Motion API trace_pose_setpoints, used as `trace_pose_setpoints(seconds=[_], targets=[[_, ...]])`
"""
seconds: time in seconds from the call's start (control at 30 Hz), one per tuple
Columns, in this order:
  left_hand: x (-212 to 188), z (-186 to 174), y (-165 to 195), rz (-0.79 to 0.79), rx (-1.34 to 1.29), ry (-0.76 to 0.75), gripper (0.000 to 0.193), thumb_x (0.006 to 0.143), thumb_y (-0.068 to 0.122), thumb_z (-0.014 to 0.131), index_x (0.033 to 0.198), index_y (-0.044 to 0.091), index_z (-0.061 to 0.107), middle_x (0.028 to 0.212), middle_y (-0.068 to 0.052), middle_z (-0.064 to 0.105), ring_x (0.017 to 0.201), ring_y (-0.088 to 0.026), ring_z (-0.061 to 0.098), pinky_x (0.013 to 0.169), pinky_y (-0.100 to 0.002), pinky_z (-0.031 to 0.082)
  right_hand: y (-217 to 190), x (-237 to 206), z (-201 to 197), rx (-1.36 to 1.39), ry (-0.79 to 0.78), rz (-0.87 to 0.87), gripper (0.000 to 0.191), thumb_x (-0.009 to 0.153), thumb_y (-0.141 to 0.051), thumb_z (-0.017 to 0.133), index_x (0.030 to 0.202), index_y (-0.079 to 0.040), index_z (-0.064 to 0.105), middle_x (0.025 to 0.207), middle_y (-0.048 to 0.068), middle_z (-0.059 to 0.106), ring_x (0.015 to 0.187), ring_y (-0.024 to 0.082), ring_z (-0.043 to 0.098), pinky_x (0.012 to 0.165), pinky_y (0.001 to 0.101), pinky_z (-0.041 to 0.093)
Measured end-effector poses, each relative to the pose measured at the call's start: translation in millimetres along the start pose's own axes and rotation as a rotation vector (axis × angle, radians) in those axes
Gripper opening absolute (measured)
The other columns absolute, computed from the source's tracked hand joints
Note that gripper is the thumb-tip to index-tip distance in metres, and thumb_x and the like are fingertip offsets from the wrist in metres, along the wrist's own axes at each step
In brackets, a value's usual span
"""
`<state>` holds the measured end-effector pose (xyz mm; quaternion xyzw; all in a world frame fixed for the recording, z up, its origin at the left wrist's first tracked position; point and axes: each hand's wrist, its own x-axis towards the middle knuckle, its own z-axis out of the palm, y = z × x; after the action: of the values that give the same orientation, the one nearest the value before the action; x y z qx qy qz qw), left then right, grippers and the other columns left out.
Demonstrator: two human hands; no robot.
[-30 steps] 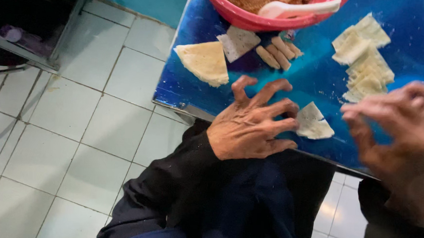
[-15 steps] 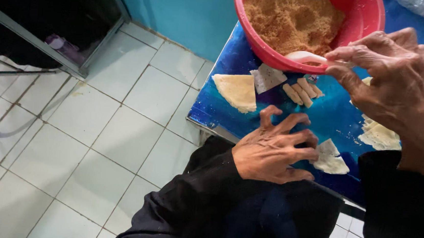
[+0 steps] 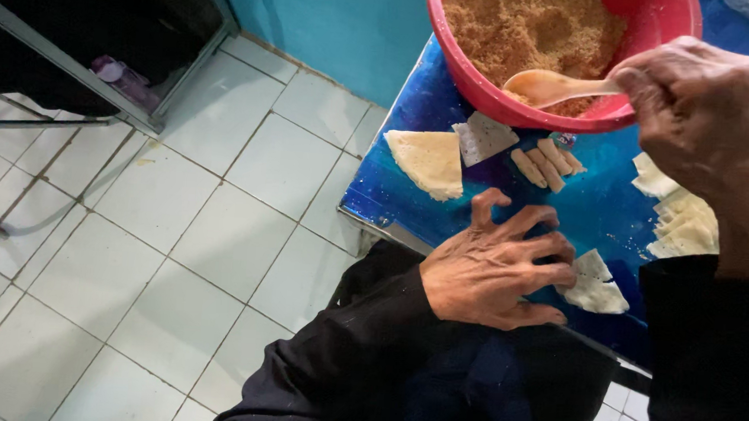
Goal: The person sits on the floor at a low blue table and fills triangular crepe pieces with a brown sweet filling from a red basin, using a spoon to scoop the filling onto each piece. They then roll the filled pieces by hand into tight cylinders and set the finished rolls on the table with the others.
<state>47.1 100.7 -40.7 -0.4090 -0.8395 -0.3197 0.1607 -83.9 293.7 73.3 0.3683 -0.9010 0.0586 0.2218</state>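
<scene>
The right hand point(image 3: 709, 127) pinches a spoon point(image 3: 555, 85) whose long axis runs left into the red bowl point(image 3: 486, 87) at the tabletop's far edge, while the left hand point(image 3: 496, 270), released, fingers spread, rests nearer, touching a folded wrapper point(image 3: 595, 289).

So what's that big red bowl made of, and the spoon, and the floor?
The red bowl looks like plastic: smooth, evenly coloured, slightly shiny rim. The spoon in the right hand seems pale plastic too, though it could be wood. The floor looks like glazed ceramic tile, with grout lines.
</scene>
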Motion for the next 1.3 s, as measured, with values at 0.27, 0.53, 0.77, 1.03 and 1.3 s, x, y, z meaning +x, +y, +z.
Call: trace_pose_setpoints(seconds=[0.27,0.53,0.77,1.03,1.3], targets=[[-4,-2,-5,-0.006,-0.019,-0.004,0.038,0.083,0.055,0.074,0.105,0.025,0.068,0.121,0.006,0.061,0.132,-0.019,0.047,0.108,-0.061,0.024,-11,-1,-5,0.097,0.077,0.094,0.016,0.118,-0.008,0.066,0.111,0.003,0.076,0.090,0.016,0.071,0.071,0.017,0.066,0.065,0.0281,0.052],[-5,-2,-8,0.006,-0.012,0.023,0.039,0.082,0.055,0.074,0.105,0.024,0.067,0.123,0.006,0.061,0.133,-0.020,0.047,0.110,-0.061,0.024,-22,18,19,0.024,0.051,-0.113,0.015,0.105,-0.004,0.065,0.097,0.000,0.077,0.089,0.013,0.075,0.072,0.017,0.069,0.067,0.0319,0.055],[-9,-6,-15,0.005,-0.051,0.013,0.038,0.081,0.055,0.075,0.104,0.025,0.068,0.119,0.007,0.062,0.128,-0.019,0.049,0.108,-0.064,0.023,-5,3,17,0.198,0.121,0.064,0.017,0.120,-0.004,0.063,0.113,0.006,0.075,0.092,0.016,0.071,0.077,0.015,0.066,0.070,0.0256,0.052],[-17,-3,-5,0.017,-0.038,0.014,0.039,0.082,0.056,0.075,0.102,0.023,0.068,0.118,0.006,0.062,0.127,-0.019,0.050,0.108,-0.061,0.024,-2,-46,13,0.406,0.152,0.444,0.023,0.123,-0.016,0.061,0.117,0.003,0.073,0.081,0.007,0.062,0.066,0.008,0.055,0.060,0.0234,0.042],[-13,-5,9,-0.006,-0.017,0.003,0.039,0.080,0.056,0.075,0.102,0.024,0.069,0.118,0.007,0.063,0.128,-0.018,0.050,0.107,-0.060,0.024,-18,-20,-2,-0.020,0.099,-0.010,0.014,0.112,-0.006,0.069,0.106,0.003,0.077,0.090,0.018,0.071,0.067,0.018,0.064,0.057,0.0283,0.051]])
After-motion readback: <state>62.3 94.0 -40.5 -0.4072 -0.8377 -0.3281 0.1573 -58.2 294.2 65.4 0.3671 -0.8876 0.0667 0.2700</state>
